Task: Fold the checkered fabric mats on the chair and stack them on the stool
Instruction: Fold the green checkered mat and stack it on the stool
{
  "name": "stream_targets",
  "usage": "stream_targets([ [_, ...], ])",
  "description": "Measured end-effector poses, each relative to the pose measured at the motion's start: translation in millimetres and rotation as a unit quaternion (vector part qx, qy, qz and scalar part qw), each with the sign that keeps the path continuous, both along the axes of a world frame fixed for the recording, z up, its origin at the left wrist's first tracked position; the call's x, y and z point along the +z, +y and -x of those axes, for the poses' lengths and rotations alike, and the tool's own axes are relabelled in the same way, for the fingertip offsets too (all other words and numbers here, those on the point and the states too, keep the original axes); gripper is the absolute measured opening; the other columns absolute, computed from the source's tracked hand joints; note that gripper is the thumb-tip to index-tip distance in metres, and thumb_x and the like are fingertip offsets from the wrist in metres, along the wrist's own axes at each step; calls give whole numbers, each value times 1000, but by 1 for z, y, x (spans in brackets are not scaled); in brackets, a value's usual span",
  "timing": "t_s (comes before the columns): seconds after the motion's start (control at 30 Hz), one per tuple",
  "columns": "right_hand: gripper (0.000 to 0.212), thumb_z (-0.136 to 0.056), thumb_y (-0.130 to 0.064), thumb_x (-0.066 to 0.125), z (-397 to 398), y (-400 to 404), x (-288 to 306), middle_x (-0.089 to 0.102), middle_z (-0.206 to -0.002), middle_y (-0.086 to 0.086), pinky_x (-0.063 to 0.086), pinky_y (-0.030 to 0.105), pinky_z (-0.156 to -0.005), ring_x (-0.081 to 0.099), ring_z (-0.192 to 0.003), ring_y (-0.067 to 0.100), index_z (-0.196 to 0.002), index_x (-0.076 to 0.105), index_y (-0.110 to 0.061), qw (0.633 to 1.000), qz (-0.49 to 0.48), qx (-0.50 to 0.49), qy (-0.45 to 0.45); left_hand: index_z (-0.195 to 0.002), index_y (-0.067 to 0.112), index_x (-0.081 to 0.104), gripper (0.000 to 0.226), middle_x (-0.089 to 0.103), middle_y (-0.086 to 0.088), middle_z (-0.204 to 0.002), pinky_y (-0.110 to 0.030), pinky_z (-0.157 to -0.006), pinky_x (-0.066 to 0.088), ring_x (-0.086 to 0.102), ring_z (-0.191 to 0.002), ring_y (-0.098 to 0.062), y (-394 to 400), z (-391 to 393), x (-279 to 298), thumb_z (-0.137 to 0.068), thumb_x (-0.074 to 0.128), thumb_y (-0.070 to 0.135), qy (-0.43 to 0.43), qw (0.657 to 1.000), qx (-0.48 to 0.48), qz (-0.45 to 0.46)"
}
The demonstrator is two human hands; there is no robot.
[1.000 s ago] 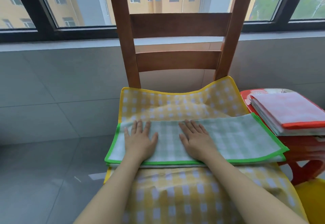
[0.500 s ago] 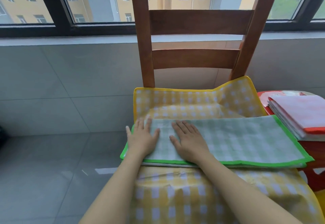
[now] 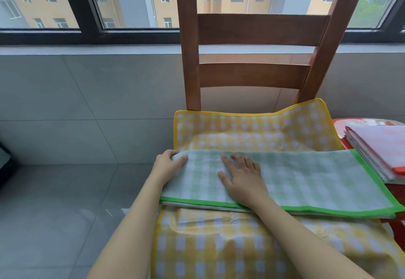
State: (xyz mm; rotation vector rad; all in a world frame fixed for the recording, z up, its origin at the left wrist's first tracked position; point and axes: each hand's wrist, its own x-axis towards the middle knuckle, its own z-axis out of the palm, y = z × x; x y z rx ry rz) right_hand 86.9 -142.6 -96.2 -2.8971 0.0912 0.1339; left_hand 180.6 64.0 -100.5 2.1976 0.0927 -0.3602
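A: Grey tiled wall and window (image 3: pixel 131 0) behind, wooden chair (image 3: pixel 252 74) facing us. What's on the seat?

B: Yellow checkered mat (image 3: pixel 252 134) spread over it, hanging off the front. Green checkered mat (image 3: pixel 306 182) lies on top, already folded into a long strip, layered edges showing at the near side.

A: Hands?

B: Left hand (image 3: pixel 168 164) curls round the strip's left end, thumb on top, fingers tucked under the edge. Reads as getting hold of that end to bring it across for the next fold. Right hand (image 3: pixel 243 177) lies flat, fingers straight and spread, pressing near the strip's middle. Probably pins the fabric so it doesn't slide and marks where the crease goes.

A: Stool?

B: Red stool (image 3: pixel 338 125) just right of the chair, mostly hidden under a folded stack with a pink checkered mat (image 3: pixel 383 145) on top. Kept close so finished mats go straight over. Green one isn't there yet; yellow is unfolded.
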Motion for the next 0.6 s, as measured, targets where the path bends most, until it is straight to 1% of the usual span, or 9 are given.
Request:
stream_targets([
  [0.1, 58, -96, -53, 20, 0, 0, -1, 12, -156, -1, 4, 39, -114, 6, -143, 21, -149, 10, -33, 1000, 5, 2, -7, -118, 25, 50, 47, 38, -4, -121, -41, -100, 42, 42, -120, -26, 1, -2, 0, -81, 64, 50, -17, 1000, 9, -6],
  [0.2, 58, -96, -53, 20, 1, -1, -1, 13, -155, -1, 5, 39, -114, 6, -142, 21, -149, 9, -33, 1000, 7, 1, -9, -107, 21, 50, 39, 36, -1, -115, -37, -100, 38, 35, -122, -23, -2, -3, 6, -80, 69, 42, -85, 996, 13, -11],
  [0.27, 58, -96, -53, 20, 1, -1, -1, 13, -155, -1, 5, 39, -114, 7, -142, 21, -149, 9, -32, 1000, 8, 1, -11, -100, 21, 50, 36, 39, 2, -110, -39, -99, 39, 38, -117, -22, -2, -6, 9, -78, 71, 40, -121, 992, 9, -20],
  [0.33, 58, -96, -53, 20, 1, -1, -2, 14, -155, -1, 6, 39, -114, 7, -142, 21, -149, 9, -32, 1000, 9, 3, -14, -94, 25, 47, 34, 47, 2, -106, -40, -90, 44, 47, -110, -26, -1, -8, 11, -77, 70, 44, -107, 994, -4, -5],
  [0.4, 58, -96, -53, 19, 0, -1, -2, 14, -155, -1, 6, 39, -114, 8, -142, 21, -149, 9, -32, 1000, 8, 3, -16, -98, 27, 43, 37, 51, 2, -108, -36, -77, 45, 52, -103, -26, -1, -8, 12, -79, 68, 45, -80, 996, -4, 32],
  [0.43, 58, -96, -53, 19, 0, -1, -2, 14, -155, -1, 6, 39, -114, 8, -142, 21, -149, 9, -32, 1000, 9, 2, -17, -105, 25, 42, 39, 49, 4, -114, -33, -75, 43, 51, -102, -23, -2, -7, 12, -81, 67, 43, -77, 996, -6, 45],
  [0.47, 58, -96, -53, 19, 0, -1, -2, 14, -155, -1, 6, 39, -114, 8, -142, 21, -149, 9, -32, 1000, 9, 1, -16, -113, 23, 39, 43, 45, 5, -119, -31, -77, 40, 49, -106, -19, -3, -5, 13, -84, 66, 39, -77, 995, -6, 57],
  [0.53, 58, -96, -53, 20, 0, -1, -2, 15, -155, -1, 6, 39, -114, 8, -142, 21, -149, 10, -32, 1000, 10, 1, -17, -126, 22, 36, 55, 42, 4, -120, -29, -83, 37, 45, -110, -17, -4, -2, 19, -84, 68, 36, -74, 993, 14, 90],
  [0.6, 58, -96, -53, 20, 0, 0, -2, 16, -154, -1, 6, 39, -114, 9, -142, 21, -149, 11, -32, 1000, 9, 1, -20, -125, 17, 43, 56, 52, 0, -113, -29, -78, 44, 55, -99, -17, -2, 0, 26, -81, 72, 34, -39, 990, 47, 126],
])
